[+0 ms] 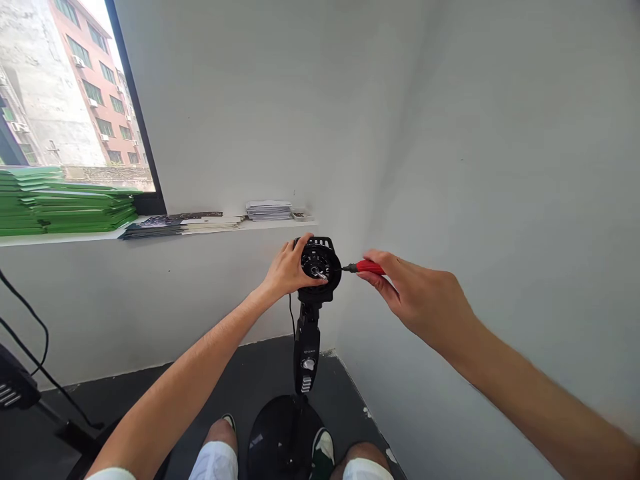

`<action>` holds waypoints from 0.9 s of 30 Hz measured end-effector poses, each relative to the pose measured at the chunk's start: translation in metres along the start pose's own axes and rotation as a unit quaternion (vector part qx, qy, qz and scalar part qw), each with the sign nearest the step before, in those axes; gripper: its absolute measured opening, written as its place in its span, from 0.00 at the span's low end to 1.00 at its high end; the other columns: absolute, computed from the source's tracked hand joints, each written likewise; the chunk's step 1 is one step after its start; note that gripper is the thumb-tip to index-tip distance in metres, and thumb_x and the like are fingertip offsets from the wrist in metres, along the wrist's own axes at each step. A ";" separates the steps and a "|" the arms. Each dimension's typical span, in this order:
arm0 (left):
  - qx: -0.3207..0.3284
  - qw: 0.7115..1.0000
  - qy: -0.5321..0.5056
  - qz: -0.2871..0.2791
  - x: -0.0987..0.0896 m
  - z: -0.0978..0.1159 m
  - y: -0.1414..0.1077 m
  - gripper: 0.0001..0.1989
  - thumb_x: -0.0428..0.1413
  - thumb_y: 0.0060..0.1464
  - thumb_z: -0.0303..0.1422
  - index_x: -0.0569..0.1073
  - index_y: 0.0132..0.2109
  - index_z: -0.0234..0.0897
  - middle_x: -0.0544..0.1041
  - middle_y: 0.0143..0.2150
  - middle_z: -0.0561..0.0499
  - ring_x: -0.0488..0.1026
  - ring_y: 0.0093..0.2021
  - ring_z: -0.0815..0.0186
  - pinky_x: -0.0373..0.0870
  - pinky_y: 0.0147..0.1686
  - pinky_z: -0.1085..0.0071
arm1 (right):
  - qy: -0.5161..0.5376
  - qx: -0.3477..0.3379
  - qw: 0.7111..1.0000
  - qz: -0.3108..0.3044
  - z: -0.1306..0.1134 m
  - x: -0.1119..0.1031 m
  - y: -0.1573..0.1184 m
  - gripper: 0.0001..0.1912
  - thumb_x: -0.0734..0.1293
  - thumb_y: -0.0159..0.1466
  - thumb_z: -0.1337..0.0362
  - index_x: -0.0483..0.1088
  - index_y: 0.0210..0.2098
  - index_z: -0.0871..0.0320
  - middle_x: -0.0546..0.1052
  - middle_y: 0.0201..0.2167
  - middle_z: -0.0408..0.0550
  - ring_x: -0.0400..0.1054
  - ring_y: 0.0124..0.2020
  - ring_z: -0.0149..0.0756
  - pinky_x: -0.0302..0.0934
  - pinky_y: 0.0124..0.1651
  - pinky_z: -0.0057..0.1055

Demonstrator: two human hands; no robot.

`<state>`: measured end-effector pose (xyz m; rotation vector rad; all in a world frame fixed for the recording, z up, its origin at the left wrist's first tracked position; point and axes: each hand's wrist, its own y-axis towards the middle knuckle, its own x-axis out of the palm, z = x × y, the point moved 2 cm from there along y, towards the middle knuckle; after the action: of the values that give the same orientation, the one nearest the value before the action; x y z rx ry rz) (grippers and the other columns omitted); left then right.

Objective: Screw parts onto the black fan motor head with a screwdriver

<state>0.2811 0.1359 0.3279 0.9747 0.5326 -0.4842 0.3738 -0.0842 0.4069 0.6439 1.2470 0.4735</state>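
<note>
A black fan motor head (329,293) sits on top of a black stand (306,340) with a knob and buttons on its front. My left hand (290,268) is wrapped round the left side of the motor head, thumb across its front near the metal shaft. In my right hand (407,283) is a screwdriver (370,267) with a red handle, held between thumb and fingers. Its dark shaft points left, and its tip is at the right edge of the motor head; whether it touches is too small to tell.
Green folders (85,208) are stacked on the window ledge (100,236), with papers (269,211) and booklets to their right. The round black base (285,437) stands between my feet. Another black device (15,380) and cables are at left. Walls meet behind the stand.
</note>
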 end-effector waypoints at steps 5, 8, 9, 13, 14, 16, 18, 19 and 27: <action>0.003 1.000 0.001 0.005 0.001 -0.002 0.000 0.52 0.72 0.41 0.46 0.56 0.68 0.45 0.71 0.60 0.42 0.67 0.62 0.46 0.69 0.58 0.49 | -0.116 0.037 0.992 -0.018 -0.002 0.000 -0.001 0.25 0.55 0.71 0.43 0.68 0.30 0.55 0.69 0.12 0.40 0.56 0.14 0.31 0.40 0.22 0.28; 0.002 1.000 0.004 0.004 0.001 -0.003 0.000 0.51 0.71 0.41 0.46 0.56 0.68 0.44 0.70 0.61 0.42 0.66 0.63 0.45 0.69 0.59 0.49 | 0.009 0.008 0.998 -0.059 -0.001 0.001 0.000 0.17 0.58 0.70 0.52 0.66 0.49 0.56 0.79 0.24 0.39 0.58 0.14 0.27 0.48 0.23 0.25; 0.001 1.000 0.005 0.004 0.001 -0.003 0.000 0.51 0.71 0.41 0.46 0.56 0.68 0.44 0.70 0.62 0.42 0.66 0.64 0.45 0.69 0.59 0.49 | 0.026 0.000 0.997 -0.067 -0.001 0.002 0.000 0.17 0.57 0.71 0.52 0.65 0.51 0.56 0.80 0.26 0.40 0.57 0.14 0.26 0.48 0.23 0.25; -0.001 1.000 0.008 0.003 0.001 -0.001 -0.001 0.51 0.71 0.42 0.46 0.56 0.68 0.45 0.69 0.62 0.42 0.66 0.63 0.45 0.70 0.57 0.51 | -0.117 0.033 0.992 -0.032 -0.002 -0.002 0.000 0.31 0.48 0.72 0.42 0.68 0.29 0.56 0.65 0.11 0.41 0.47 0.13 0.29 0.39 0.21 0.28; -0.002 1.000 0.008 0.003 0.001 -0.001 -0.001 0.51 0.71 0.42 0.46 0.56 0.68 0.45 0.69 0.62 0.42 0.66 0.63 0.45 0.70 0.57 0.51 | -0.146 0.045 0.988 -0.023 -0.003 -0.003 0.000 0.32 0.48 0.71 0.41 0.66 0.25 0.55 0.62 0.09 0.41 0.47 0.13 0.30 0.37 0.22 0.29; -0.005 1.000 0.007 0.003 0.001 0.000 -0.001 0.51 0.71 0.42 0.46 0.56 0.68 0.45 0.69 0.62 0.42 0.66 0.63 0.45 0.70 0.57 0.51 | -0.129 0.048 0.990 -0.037 -0.004 -0.005 0.001 0.27 0.52 0.71 0.43 0.67 0.29 0.56 0.65 0.11 0.41 0.51 0.14 0.30 0.39 0.23 0.28; -0.008 1.000 0.006 0.004 0.001 0.000 -0.001 0.51 0.72 0.41 0.45 0.56 0.68 0.45 0.69 0.62 0.43 0.66 0.63 0.45 0.70 0.57 0.51 | -0.051 0.034 0.995 -0.075 -0.004 -0.005 0.002 0.17 0.57 0.70 0.51 0.69 0.43 0.56 0.71 0.16 0.38 0.56 0.15 0.29 0.43 0.24 0.26; -0.008 1.000 0.006 0.005 0.000 0.001 -0.001 0.51 0.72 0.41 0.44 0.56 0.68 0.45 0.70 0.62 0.43 0.66 0.63 0.45 0.69 0.58 0.51 | -0.019 0.024 0.995 -0.094 -0.003 -0.005 0.002 0.16 0.58 0.69 0.54 0.67 0.49 0.57 0.73 0.18 0.38 0.58 0.15 0.29 0.44 0.24 0.25; -0.008 1.000 0.006 0.004 0.001 0.002 -0.001 0.51 0.72 0.41 0.45 0.56 0.68 0.45 0.70 0.61 0.43 0.66 0.63 0.46 0.70 0.57 0.50 | -0.169 0.067 0.982 -0.055 -0.002 -0.006 0.003 0.27 0.52 0.71 0.44 0.64 0.25 0.55 0.60 0.10 0.40 0.46 0.14 0.29 0.38 0.23 0.29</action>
<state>0.2814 0.1332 0.3276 0.9655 0.5419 -0.4661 0.3702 -0.0850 0.4129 0.7320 0.9884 0.1790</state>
